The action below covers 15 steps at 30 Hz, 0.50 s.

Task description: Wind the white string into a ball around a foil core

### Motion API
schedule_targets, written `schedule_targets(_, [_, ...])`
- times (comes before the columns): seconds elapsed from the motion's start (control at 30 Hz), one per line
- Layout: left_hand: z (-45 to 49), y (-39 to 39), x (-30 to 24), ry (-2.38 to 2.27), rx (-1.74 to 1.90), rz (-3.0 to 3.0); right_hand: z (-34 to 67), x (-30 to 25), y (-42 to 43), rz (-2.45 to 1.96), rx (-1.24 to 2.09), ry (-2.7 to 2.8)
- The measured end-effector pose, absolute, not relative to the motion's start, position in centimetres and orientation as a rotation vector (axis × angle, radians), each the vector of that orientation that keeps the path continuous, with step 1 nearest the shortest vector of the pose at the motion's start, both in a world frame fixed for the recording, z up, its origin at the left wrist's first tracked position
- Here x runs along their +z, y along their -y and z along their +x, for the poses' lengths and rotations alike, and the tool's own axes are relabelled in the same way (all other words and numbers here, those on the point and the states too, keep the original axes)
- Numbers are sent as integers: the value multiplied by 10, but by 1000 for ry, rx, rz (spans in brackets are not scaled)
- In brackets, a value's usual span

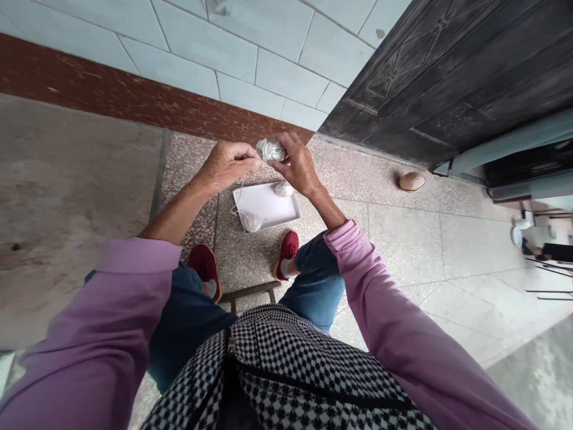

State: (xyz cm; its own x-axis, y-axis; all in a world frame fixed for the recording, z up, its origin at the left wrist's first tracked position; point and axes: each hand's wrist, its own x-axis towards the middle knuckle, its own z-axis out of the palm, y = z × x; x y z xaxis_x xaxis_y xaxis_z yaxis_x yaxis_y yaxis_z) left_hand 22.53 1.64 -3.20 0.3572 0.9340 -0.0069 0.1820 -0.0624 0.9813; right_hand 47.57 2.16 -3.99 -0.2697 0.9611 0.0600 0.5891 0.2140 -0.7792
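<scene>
My right hand (297, 162) is wrapped round a bundle of white yarn (271, 150), held up above the floor. Close beside it, my left hand (233, 162) pinches the yarn strand at the bundle's left side. From the left hand a loose strand hangs down toward a white tray (268, 209) on the floor. Inside the tray lie two balls of white yarn, one ball (251, 221) at the near left corner and another ball (283, 189) at the far right corner.
Red shoes (289, 246) flank the tray's near side, with a wooden stool (250, 291) behind them. A tiled wall (233, 54) runs along the far side. At the right are a dark door (447, 77) and a brown rounded object (412, 181) on the floor.
</scene>
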Motion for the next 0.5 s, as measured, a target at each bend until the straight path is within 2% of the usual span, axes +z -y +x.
schedule_targets(0.17, [221, -20, -35, -1038, 741, 1568, 477, -37, -13, -1485, 849, 2195])
schedule_targets(0.37, [216, -26, -36, -1015, 781, 1477, 495, -44, -23, -1136, 1531, 1996])
schedule_targets(0.5, [217, -28, -37, -993, 818, 1318, 494, -48, -26, -1018, 1642, 1804])
